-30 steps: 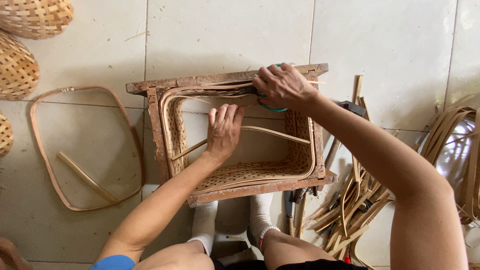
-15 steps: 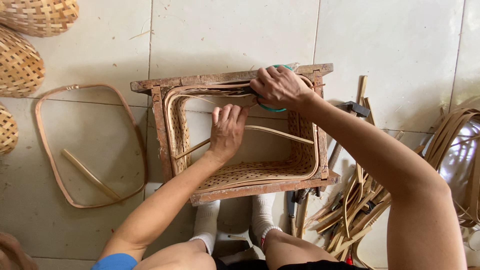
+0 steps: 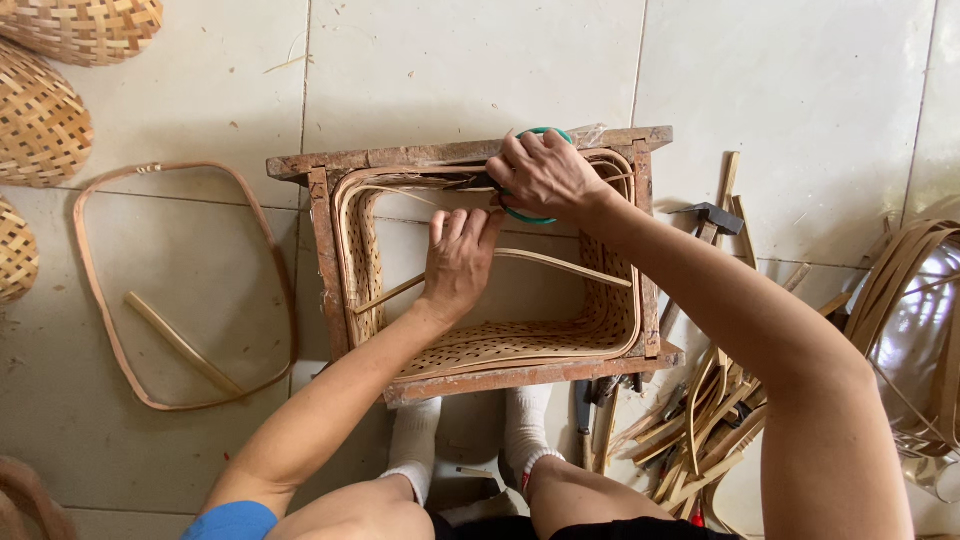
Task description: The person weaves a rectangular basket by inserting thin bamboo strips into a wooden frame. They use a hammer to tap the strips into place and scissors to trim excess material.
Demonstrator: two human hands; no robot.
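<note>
A rectangular wooden frame (image 3: 325, 250) stands on the tiled floor with a woven bamboo basket (image 3: 520, 335) fitted inside it. My right hand (image 3: 545, 175) grips a green round object (image 3: 530, 214) at the frame's far rail, pressed against the basket's rim. My left hand (image 3: 458, 262) reaches into the basket just below it, fingers up against the rim strips, lying over a thin bamboo strip (image 3: 560, 262) that crosses the inside. My socked feet (image 3: 520, 430) rest under the near rail.
A bent bamboo hoop (image 3: 92, 290) with a loose stick (image 3: 182, 342) inside lies at left. Woven baskets (image 3: 40, 115) sit at the upper left. A hammer (image 3: 712, 218) and a pile of bamboo strips (image 3: 705, 420) lie at right, beside coiled strips (image 3: 905, 270).
My left hand has slid upward along the basket's inside toward my right hand. The right hand stays at the far rail.
</note>
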